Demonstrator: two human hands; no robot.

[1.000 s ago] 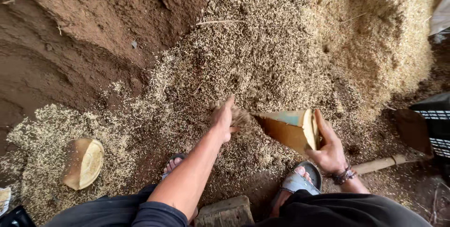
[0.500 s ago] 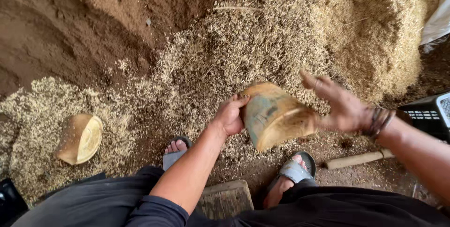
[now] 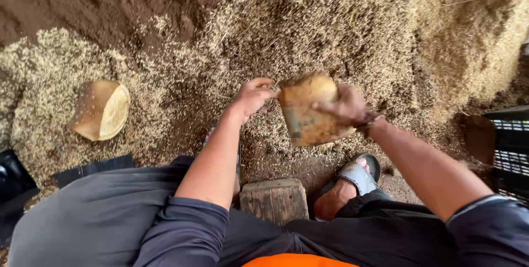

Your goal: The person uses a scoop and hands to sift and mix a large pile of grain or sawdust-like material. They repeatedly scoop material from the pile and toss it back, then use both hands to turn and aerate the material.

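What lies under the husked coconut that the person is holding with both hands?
Under the husked coconut lie loose husk fibre and bare soil, with a sandalled foot just below. The ground directly beneath is hidden by the coconut and the right hand.

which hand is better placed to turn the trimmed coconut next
The right hand, probably: it lies over the top of the coconut with fingers wrapped on it, while the left hand only touches its upper left edge.
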